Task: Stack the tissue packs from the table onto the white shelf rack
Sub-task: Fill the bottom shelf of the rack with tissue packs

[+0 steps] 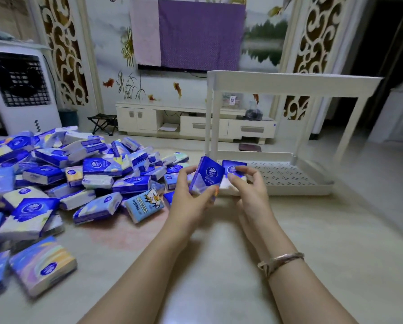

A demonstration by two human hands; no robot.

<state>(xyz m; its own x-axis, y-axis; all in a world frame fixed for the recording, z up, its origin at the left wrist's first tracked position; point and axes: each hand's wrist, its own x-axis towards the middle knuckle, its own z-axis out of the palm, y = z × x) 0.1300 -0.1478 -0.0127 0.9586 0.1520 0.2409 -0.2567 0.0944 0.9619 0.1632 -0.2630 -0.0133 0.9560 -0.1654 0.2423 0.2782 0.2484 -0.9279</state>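
Note:
A big heap of blue and white tissue packs (55,174) covers the left of the table. My left hand (191,197) grips one blue pack (206,177), held upright and tilted in front of the white shelf rack (291,83). My right hand (249,190) pinches the near edge of a second blue pack (233,167) at the front left corner of the rack's perforated lower tray (289,176). Whether that pack rests on the tray I cannot tell. The rack's top shelf shows only its rim from here.
A light blue pack with a cartoon print (144,204) lies at the heap's near edge, close to my left hand. Behind stand a TV cabinet (195,120), a covered wall screen (200,36) and a white air cooler (20,90). Bare tabletop (219,265) stretches under my forearms.

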